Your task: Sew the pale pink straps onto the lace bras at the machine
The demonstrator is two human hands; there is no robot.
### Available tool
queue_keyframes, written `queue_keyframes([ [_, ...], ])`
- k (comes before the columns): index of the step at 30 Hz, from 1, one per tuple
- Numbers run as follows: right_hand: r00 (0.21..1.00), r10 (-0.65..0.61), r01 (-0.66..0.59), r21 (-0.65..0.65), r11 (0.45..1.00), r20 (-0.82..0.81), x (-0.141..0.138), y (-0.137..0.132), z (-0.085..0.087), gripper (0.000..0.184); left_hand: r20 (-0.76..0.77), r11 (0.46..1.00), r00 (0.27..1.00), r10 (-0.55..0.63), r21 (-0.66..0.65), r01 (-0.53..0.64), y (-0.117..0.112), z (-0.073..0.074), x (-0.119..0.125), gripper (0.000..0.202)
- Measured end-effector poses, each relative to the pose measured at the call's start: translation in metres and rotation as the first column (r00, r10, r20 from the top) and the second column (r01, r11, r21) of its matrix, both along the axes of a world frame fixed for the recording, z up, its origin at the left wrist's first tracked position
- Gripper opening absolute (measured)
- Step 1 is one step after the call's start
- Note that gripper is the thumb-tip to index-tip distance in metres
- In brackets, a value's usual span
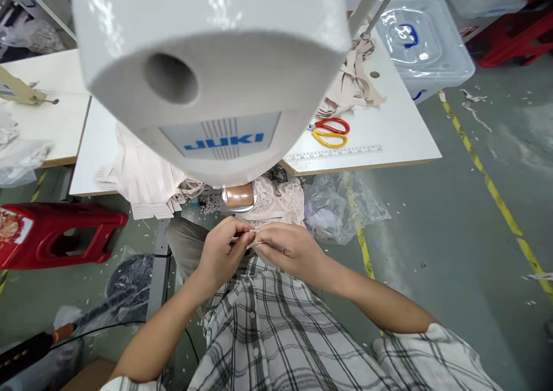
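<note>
My left hand (222, 253) and my right hand (289, 250) meet just below the head of a white JUKI sewing machine (211, 74). Both hands are closed in a pinch on a small pale strip of fabric (250, 242) held between their fingertips. Just beyond the fingers lies a pale pink lace garment piece (279, 198) beside a shiny metal part of the machine (239, 198). A stack of pale pink fabric pieces (144, 178) hangs off the table to the left.
Red and yellow scissors (330, 133) and a ruler strip (332, 152) lie on the white table (389, 132), with fabric scraps (354, 86) behind. A clear plastic bin (425, 42) stands at the right, a plastic bag (341, 207) under the table, a red stool (56, 232) at the left.
</note>
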State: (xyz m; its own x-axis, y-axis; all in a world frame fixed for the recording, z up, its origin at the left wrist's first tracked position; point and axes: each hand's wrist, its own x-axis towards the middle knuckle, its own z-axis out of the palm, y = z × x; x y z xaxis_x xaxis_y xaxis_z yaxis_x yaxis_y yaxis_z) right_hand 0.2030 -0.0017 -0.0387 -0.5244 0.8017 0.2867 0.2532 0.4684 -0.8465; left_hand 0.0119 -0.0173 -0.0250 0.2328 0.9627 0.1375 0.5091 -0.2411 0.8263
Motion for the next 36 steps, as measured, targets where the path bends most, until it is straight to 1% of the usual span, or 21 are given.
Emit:
queue_keyframes([
  [2,1.000,-0.011,0.010,-0.044,0.999,-0.012,-0.001,0.001,0.003,0.018,-0.007,0.998,1.000,0.013,0.066,-0.013,0.001,0.000,0.000,0.010],
  [4,0.998,-0.045,0.040,-0.099,0.994,-0.050,-0.002,0.002,0.005,0.015,0.022,0.994,0.999,0.028,0.104,-0.030,0.002,0.000,0.001,0.010],
  [7,0.993,-0.085,0.071,-0.173,0.982,-0.077,-0.001,0.004,0.006,0.014,0.056,0.992,0.998,0.042,0.116,-0.048,0.002,-0.002,0.004,0.013],
  [9,0.995,-0.085,0.072,-0.190,0.979,-0.059,0.003,0.008,0.006,0.018,0.033,0.989,0.997,0.069,0.130,-0.072,0.002,-0.003,0.005,0.015],
  [11,0.994,-0.114,0.113,-0.156,0.981,0.005,0.008,0.014,0.007,0.021,-0.038,0.979,0.995,0.092,0.184,-0.083,0.001,-0.002,0.006,0.014],
  [12,0.988,-0.142,0.147,-0.110,0.983,0.053,0.011,0.018,0.008,0.023,-0.082,0.971,0.993,0.087,0.230,-0.066,0.001,0.000,0.006,0.013],
  [14,0.971,-0.186,0.189,-0.001,0.982,0.153,0.016,0.026,0.013,0.026,-0.166,0.944,0.985,0.048,0.331,0.009,0.001,0.006,0.006,0.011],
  [15,0.966,-0.179,0.177,0.028,0.984,0.186,0.017,0.029,0.017,0.026,-0.202,0.926,0.979,0.024,0.373,0.054,0.002,0.009,0.005,0.010],
  [16,0.967,-0.151,0.149,0.026,0.988,0.204,0.019,0.032,0.020,0.025,-0.236,0.911,0.972,0.004,0.403,0.094,0.003,0.013,0.005,0.010],
  [17,0.972,-0.113,0.116,-0.002,0.993,0.205,0.019,0.034,0.023,0.024,-0.267,0.900,0.964,-0.007,0.419,0.122,0.005,0.017,0.004,0.010],
  [19,0.985,-0.035,0.052,-0.097,0.994,0.169,0.020,0.037,0.029,0.020,-0.310,0.895,0.951,-0.012,0.420,0.148,0.007,0.024,0.004,0.011],
  [21,0.991,0.021,0.003,-0.178,0.984,0.133,0.021,0.039,0.033,0.019,-0.321,0.902,0.947,-0.012,0.405,0.149,0.010,0.027,0.003,0.013],
  [25,0.991,0.091,-0.059,-0.282,0.958,0.100,0.025,0.043,0.033,0.023,-0.312,0.911,0.950,-0.028,0.382,0.153,0.012,0.028,0.003,0.013],
  [28,0.989,0.125,-0.095,-0.314,0.945,0.078,0.027,0.045,0.031,0.024,-0.308,0.912,0.950,-0.042,0.378,0.163,0.012,0.026,0.002,0.012],
  [32,0.985,0.153,-0.117,-0.342,0.932,0.079,0.027,0.044,0.033,0.019,-0.307,0.924,0.950,-0.055,0.346,0.165,0.015,0.027,0.002,0.011],
  [34,0.984,0.145,-0.104,-0.335,0.936,0.099,0.026,0.043,0.035,0.016,-0.303,0.938,0.950,-0.075,0.302,0.171,0.019,0.028,0.002,0.011],
  [36,0.982,0.130,-0.085,-0.296,0.951,0.135,0.026,0.043,0.036,0.015,-0.314,0.951,0.945,-0.093,0.254,0.178,0.022,0.031,0.002,0.013],
])
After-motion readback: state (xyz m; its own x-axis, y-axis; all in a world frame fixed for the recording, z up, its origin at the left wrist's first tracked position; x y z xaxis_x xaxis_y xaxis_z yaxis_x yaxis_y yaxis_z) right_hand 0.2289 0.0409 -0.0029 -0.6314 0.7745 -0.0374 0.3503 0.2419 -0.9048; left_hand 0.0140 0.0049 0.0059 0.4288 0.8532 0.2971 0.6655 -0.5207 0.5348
